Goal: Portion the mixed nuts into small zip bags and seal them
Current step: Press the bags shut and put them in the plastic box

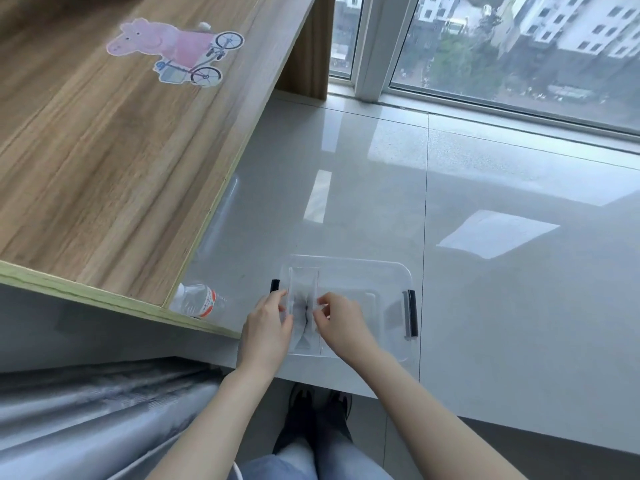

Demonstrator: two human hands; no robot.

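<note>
- Sitting at the bottom of the frame, the person's knees and dark shoes show below a pale stone sill that fills the centre and right.
- Both hands meet low in the middle. The left hand has fingers curled onto the left edge of a clear zip bag; the right hand pinches the bag near its red zip line.
- The bag is held over a clear plastic storage box with black clip handles, standing on the sill. I see no nuts in the bag or the box.
- By my judgement the bag will handle as thin, limp, slick film, nearly weightless: it will sag and cling shut. Best taken by the stiffer zip strip at the mouth, one lip in each hand, to hold it open for filling.
- A plastic water bottle with an orange label lies just left of the box, half under the wooden desk.
- Further up, at upper left, a pink pig sticker sits on the desk; a window with buildings beyond fills the upper right.
</note>
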